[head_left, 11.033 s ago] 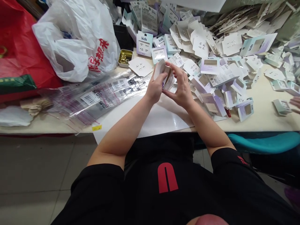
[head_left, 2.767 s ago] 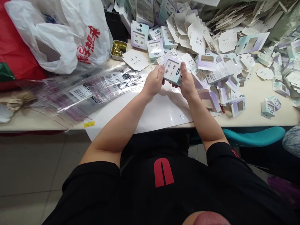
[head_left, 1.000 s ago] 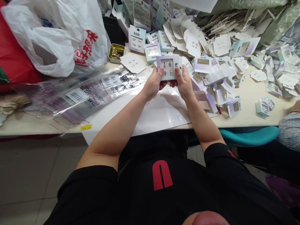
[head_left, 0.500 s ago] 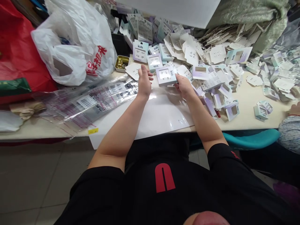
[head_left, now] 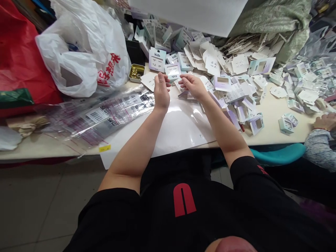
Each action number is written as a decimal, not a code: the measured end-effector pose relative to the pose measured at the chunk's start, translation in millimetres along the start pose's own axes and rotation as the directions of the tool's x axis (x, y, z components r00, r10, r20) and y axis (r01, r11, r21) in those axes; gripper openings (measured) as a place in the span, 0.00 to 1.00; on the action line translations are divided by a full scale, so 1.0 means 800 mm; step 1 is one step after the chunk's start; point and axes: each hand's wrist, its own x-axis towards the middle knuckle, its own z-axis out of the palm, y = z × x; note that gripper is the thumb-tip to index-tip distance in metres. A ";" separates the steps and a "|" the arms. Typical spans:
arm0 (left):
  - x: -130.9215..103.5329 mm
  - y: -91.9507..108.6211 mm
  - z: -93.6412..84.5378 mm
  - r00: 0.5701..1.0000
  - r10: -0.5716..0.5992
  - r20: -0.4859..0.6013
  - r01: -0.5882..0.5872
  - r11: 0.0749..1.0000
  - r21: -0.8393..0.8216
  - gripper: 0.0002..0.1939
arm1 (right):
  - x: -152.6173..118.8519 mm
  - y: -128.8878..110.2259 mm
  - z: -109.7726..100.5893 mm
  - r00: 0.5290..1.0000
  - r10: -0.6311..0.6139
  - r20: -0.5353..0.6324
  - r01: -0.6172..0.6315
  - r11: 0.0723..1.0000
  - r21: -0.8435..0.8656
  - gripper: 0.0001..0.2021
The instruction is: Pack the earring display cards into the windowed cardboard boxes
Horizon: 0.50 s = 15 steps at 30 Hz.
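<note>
My left hand (head_left: 161, 92) is raised over the near edge of the pile, fingers slightly curled and apart, with nothing seen in it. Beside it lies a white earring card (head_left: 149, 81). My right hand (head_left: 193, 86) reaches left toward it, its fingers apart and no box in them. Partly hidden under the right hand are pale cards or a box. Just beyond both hands lies a small "kids" earring box (head_left: 172, 70), its print upside down. Another "kids" box (head_left: 157, 60) leans upright behind it. Below my wrists spreads a white sheet (head_left: 181, 122) under clear plastic.
An open yellow tin (head_left: 137, 72) holds small gold pieces. Clear barcoded plastic bags (head_left: 105, 112) and a white carrier bag (head_left: 89, 45) lie left. Loose boxes and cards (head_left: 238, 94) heap up on the right. Another person's hand (head_left: 325, 121) rests at the far right.
The "kids" box that my right hand held is no longer in it. That hand has moved left, closer to my left hand, which stays nearly in place.
</note>
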 end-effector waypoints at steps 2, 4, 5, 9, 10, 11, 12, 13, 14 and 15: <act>-0.005 0.001 0.002 0.999 0.031 0.041 -0.031 0.999 -0.015 0.33 | 0.008 0.008 -0.011 0.991 -0.092 -0.095 0.074 0.980 -0.184 0.10; -0.009 0.003 0.003 0.996 0.058 0.075 -0.056 0.998 -0.021 0.33 | 0.029 0.012 -0.022 0.972 -0.163 -0.169 0.097 0.934 -0.343 0.11; -0.010 0.004 0.003 0.994 0.065 0.087 -0.064 0.998 -0.015 0.33 | 0.044 0.013 -0.026 0.966 -0.164 -0.198 0.076 0.917 -0.391 0.13; -0.011 0.006 -0.001 0.993 0.067 0.095 -0.070 0.997 0.025 0.33 | 0.101 0.016 -0.034 0.985 -0.040 -0.166 -0.049 0.864 -0.501 0.19; -0.010 0.005 -0.002 0.994 0.066 0.090 -0.068 0.997 0.029 0.33 | 0.110 0.018 -0.034 0.987 -0.011 -0.159 -0.073 0.856 -0.511 0.19; -0.009 0.004 -0.002 0.994 0.066 0.085 -0.069 0.997 0.028 0.33 | 0.115 0.019 -0.034 0.986 -0.010 -0.164 -0.076 0.856 -0.511 0.19; -0.007 0.004 -0.003 0.994 0.070 0.081 -0.072 0.997 0.023 0.33 | 0.114 0.019 -0.034 0.984 -0.036 -0.177 -0.059 0.862 -0.504 0.20; -0.006 0.003 -0.003 0.994 0.076 0.076 -0.078 0.997 0.017 0.33 | 0.109 0.020 -0.033 0.978 -0.082 -0.194 -0.026 0.867 -0.498 0.20; -0.005 0.003 -0.003 0.994 0.085 0.071 -0.085 0.996 0.008 0.33 | 0.099 0.019 -0.031 0.967 -0.145 -0.210 0.024 0.873 -0.488 0.21; -0.003 0.003 -0.003 0.993 0.093 0.065 -0.093 0.996 -0.002 0.33 | 0.084 0.018 -0.028 0.951 -0.215 -0.222 0.087 0.876 -0.475 0.22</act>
